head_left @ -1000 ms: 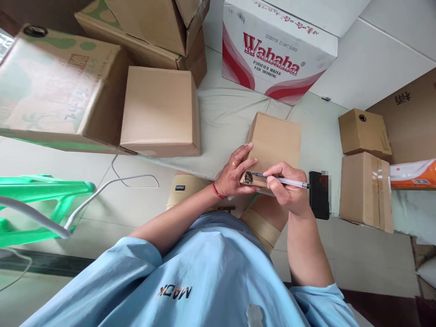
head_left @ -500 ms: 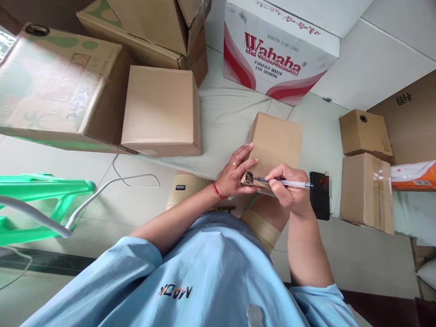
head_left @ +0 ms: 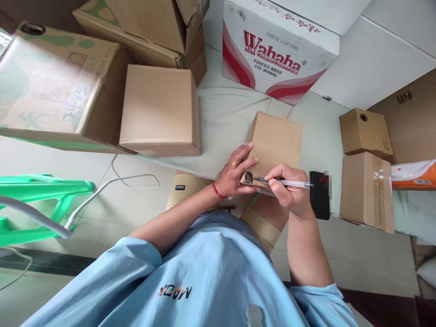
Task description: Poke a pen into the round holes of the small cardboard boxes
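A plain brown cardboard box [head_left: 277, 138] stands before me on the pale cloth, its near end towards my lap. My left hand [head_left: 232, 175] grips its near left corner, with fingers spread over the top edge and the thumb along the near side. A scribbled black patch [head_left: 248, 177] shows on the box beside those fingers. Pinched in my right hand [head_left: 291, 188] is a clear-barrelled pen [head_left: 296, 183], its tip pointing left at the near edge of the box, close to the black patch. Whether the tip touches the cardboard I cannot tell.
A black phone [head_left: 319, 195] lies right of my right hand. Small cartons [head_left: 364, 190] stand farther right. A brown box [head_left: 156, 109] and a printed carton [head_left: 57, 86] are on the left. The Wahaha water carton [head_left: 275, 59] is behind, a green stool [head_left: 51, 195] at lower left.
The view has shifted very slightly. Both hands, the pen and the box keep practically the same positions.
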Demonstrator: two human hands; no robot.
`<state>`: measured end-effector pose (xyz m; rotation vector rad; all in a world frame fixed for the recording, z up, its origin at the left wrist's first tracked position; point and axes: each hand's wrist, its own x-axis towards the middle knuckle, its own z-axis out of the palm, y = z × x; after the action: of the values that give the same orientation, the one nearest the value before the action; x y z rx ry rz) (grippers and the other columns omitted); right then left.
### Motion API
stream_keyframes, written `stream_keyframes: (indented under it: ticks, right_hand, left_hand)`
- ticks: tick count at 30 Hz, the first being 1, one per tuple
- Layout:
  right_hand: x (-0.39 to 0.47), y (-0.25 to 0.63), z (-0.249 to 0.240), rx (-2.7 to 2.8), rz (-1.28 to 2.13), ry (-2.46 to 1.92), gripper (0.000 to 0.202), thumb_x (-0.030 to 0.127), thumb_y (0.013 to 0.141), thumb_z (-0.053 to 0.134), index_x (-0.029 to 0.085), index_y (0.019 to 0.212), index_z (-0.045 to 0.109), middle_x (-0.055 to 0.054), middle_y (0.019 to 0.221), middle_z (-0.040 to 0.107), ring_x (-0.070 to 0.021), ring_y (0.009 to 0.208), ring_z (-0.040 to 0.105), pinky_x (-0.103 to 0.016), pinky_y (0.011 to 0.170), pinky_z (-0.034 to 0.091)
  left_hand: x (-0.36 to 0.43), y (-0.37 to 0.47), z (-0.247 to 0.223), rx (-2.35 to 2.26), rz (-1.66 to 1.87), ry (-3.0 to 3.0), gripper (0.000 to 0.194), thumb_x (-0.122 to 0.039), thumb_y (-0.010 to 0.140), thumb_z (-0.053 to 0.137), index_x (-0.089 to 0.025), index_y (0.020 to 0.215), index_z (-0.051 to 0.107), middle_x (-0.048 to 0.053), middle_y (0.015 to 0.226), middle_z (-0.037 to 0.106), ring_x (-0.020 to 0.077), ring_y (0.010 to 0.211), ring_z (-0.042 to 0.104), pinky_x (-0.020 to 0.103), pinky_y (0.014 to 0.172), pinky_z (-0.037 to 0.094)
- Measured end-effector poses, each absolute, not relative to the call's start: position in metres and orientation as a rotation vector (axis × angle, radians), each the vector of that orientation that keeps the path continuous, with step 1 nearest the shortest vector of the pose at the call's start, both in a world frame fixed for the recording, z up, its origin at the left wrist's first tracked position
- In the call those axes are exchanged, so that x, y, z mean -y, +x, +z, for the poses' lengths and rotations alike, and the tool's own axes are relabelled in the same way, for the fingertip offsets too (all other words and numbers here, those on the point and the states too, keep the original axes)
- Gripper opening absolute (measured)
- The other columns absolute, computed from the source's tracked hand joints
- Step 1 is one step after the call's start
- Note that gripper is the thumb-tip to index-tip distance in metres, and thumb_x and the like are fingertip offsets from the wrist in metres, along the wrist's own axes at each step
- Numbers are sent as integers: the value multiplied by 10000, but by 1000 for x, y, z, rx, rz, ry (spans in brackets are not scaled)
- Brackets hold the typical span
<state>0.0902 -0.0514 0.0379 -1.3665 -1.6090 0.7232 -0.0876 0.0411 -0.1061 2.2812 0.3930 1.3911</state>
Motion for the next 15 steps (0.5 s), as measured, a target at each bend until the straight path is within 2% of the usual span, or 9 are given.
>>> stream_keyframes:
  ticks: [15]
  right_hand:
    - [51, 98, 36, 1646, 804, -1312, 137, 222, 883, 616, 233, 767, 687, 40, 589, 584, -112, 495, 444, -275, 497, 327]
  left_hand:
    - [-42, -86, -104, -340, 1448, 2245, 1051, -668, 847, 856, -257, 1675, 355, 284, 1761, 307, 433, 1650, 335, 679, 1272, 397]
